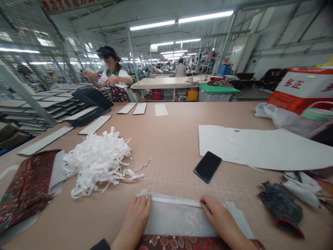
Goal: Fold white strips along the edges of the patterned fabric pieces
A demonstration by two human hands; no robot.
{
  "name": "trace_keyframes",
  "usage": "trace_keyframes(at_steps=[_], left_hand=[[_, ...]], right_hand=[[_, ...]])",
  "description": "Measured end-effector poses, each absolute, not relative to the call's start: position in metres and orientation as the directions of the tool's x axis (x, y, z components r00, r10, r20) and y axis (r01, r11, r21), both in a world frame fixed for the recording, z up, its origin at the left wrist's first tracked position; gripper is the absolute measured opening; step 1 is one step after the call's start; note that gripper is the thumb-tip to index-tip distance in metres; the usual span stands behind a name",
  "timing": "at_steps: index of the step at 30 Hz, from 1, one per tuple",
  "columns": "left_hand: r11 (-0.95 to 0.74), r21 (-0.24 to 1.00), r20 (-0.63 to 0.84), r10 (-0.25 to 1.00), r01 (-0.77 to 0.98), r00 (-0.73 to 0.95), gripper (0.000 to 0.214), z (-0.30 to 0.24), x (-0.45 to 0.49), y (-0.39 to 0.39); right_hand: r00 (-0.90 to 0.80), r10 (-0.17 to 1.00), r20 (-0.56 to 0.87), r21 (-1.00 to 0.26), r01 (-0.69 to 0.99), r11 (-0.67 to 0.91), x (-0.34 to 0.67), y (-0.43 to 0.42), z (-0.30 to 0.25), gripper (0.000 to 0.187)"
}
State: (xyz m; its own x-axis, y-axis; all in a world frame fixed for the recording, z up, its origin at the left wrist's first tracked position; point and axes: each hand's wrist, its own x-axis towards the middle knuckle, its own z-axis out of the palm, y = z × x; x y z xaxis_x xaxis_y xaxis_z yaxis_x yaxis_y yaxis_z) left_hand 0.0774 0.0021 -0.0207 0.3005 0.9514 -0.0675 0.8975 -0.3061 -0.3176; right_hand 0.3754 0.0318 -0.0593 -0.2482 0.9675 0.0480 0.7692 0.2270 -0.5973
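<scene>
Sheer fabric [179, 218], light, limp and best taken by its white-taped top edge [174, 200], is held flat on the desk [169, 163] between and under the left hand [134, 218] and right hand [221, 217], which lie well apart, pressing near its two ends.

Left hand [136, 217], right hand [218, 217] on fabric [179, 218]

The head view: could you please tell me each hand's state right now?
Left hand: closed on the white strip along the sheer panel.
Right hand: closed on the same white strip.
</scene>
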Motion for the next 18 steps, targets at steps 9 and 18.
trace_keyframes(at_steps=[9,18], left_hand=[[-0.338,-0.424,-0.213,0.939,0.840,0.270,0.069,-0.012,0.099,-0.002],[-0.461,-0.092,-0.224,0.873,0.883,0.433,0.045,-0.001,0.146,0.021]], right_hand=[[-0.252,0.965,0.076,-0.485,0.836,0.256,0.373,0.032,-0.058,0.017],[-0.267,0.959,0.090,-0.395,0.875,0.281,0.370,0.033,-0.061,0.016]])
